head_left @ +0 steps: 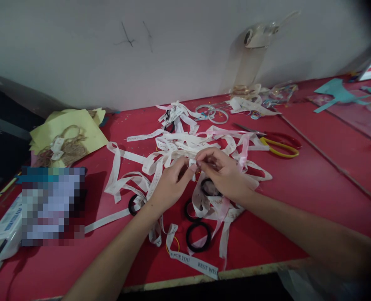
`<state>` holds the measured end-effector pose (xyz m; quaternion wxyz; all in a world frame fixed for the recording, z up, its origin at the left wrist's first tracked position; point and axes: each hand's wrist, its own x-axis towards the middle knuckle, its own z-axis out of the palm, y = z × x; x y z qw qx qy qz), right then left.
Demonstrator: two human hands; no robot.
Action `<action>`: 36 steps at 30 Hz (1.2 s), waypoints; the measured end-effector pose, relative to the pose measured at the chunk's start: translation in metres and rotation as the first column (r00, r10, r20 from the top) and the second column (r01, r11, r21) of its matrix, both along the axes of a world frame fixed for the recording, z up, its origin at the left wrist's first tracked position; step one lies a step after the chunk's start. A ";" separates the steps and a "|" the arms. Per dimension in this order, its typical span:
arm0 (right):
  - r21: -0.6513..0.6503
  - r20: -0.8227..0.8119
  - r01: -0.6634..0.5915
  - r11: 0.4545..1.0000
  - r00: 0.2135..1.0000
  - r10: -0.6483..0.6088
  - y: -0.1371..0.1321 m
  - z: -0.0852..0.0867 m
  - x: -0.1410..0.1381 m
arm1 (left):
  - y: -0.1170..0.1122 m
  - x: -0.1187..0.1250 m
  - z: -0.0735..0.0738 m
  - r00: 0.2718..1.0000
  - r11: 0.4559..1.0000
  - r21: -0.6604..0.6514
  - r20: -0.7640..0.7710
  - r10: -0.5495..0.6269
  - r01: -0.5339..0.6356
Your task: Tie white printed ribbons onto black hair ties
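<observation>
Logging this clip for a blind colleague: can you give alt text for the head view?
Over a red table, the left hand and right hand pinch a small piece of white printed ribbon above a tangled ribbon pile. Black rings lie near the front edge, yellow-handled scissors to the right.

A white ribbon strip (193, 261) below both hands reads "FOR YOU" and "BEST WIS"; other ribbon print is illegible.

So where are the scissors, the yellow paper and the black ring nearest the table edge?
Scissors (279, 146): head view, yellow handle loop.
Yellow paper (88, 125): head view, bare sheet.
Black ring (188, 242): head view, left rim.
</observation>
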<state>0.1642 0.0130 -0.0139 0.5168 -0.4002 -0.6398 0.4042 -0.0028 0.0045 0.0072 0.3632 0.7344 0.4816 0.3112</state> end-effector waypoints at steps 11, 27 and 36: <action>-0.061 -0.100 0.023 0.998 0.995 -0.029 0.000 -0.001 -0.004 | -0.001 0.002 -0.002 0.982 0.993 -0.110 0.174 0.070 -0.051; -0.051 -0.075 -0.031 0.998 0.997 0.027 -0.003 0.001 -0.004 | 0.000 0.001 -0.002 0.928 0.978 -0.137 0.318 0.192 -0.155; -0.070 -0.069 -0.034 0.997 0.997 0.029 -0.004 0.001 -0.004 | -0.001 0.000 0.003 0.966 0.986 -0.022 0.196 0.167 -0.166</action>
